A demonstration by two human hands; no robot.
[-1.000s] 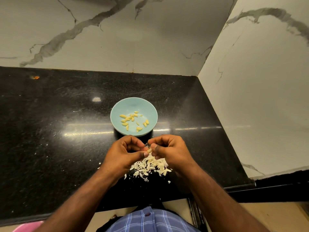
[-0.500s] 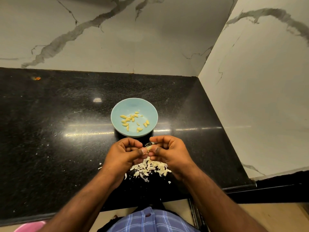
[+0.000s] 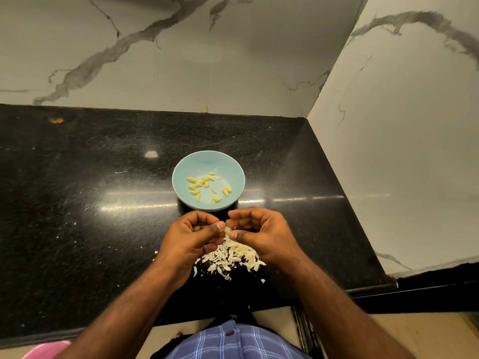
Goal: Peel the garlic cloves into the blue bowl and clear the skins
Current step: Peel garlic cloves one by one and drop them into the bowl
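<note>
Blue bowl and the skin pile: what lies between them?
In the head view, both hands, left hand and right hand, sit between blue bowl and skin pile.

A: Bowl?
B: I see the blue bowl [image 3: 208, 161] upright at frame centre on the black counter, peeled yellow garlic cloves [image 3: 206, 187] scattered loose across its bottom.
A: Skins?
B: I see a white pile of skins [image 3: 233, 257] just below the bowl, lower centre, flat on the counter, with stray flecks beside it.
</note>
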